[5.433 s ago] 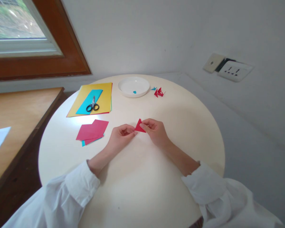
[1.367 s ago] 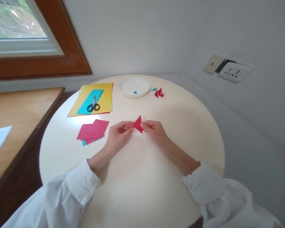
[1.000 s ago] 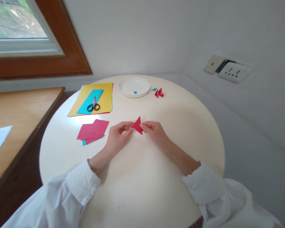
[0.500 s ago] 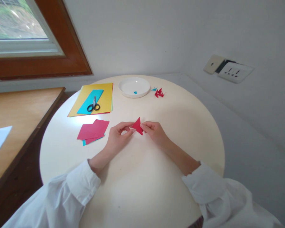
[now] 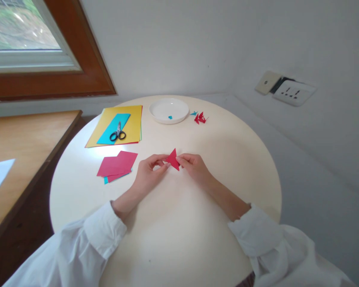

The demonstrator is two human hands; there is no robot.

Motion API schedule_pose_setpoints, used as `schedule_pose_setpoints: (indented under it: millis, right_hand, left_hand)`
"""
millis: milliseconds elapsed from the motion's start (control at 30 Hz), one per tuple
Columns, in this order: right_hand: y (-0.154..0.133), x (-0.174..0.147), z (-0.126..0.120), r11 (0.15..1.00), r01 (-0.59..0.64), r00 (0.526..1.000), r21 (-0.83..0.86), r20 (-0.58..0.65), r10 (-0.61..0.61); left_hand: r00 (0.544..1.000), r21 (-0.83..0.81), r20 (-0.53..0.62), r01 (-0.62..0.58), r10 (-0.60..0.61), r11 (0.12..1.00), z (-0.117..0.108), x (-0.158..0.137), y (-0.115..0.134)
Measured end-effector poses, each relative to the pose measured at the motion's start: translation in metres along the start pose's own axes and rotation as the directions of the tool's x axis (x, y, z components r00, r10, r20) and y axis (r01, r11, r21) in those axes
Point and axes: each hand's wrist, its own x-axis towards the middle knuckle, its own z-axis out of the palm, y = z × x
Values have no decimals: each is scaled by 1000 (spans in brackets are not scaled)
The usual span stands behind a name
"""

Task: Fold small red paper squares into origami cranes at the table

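Note:
Between my two hands is a small piece of folded red paper (image 5: 173,159) with pointed ends up and down. My left hand (image 5: 151,169) pinches its left corner between thumb and fingers. On the other side, my right hand (image 5: 194,165) grips its right edge, fingers curled and thumb pressed in. Left of my left hand lie loose red paper squares (image 5: 115,165), overlapping, with a blue sheet peeking out beneath. Several small red folded paper figures (image 5: 200,118) and a blue one (image 5: 194,113) sit beyond my right hand.
A white plate (image 5: 169,103) holding a tiny blue paper piece stands at the back of the round white table (image 5: 173,239). Black-handled scissors (image 5: 117,134) rest on a blue strip (image 5: 109,129) over yellow sheets (image 5: 134,119). A wooden desk (image 5: 26,135) is at left; walls stand behind and right.
Both hands keep their hold on the folded red paper, almost in the same place. The view has shifted very slightly.

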Motion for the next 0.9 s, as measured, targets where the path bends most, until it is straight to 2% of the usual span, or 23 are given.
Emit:
schedule_pose_setpoints:
  millis: [567, 900]
  right_hand:
    - [-2, 0, 1, 1000, 5, 1000, -11, -6, -5]
    - [2, 0, 1, 996, 13, 1000, -84, -6, -14]
  left_hand:
    - [1000, -10, -15, 8, -8, 1000, 0, 1, -7]
    - [999, -5, 13, 38, -38, 999, -2, -1, 5]
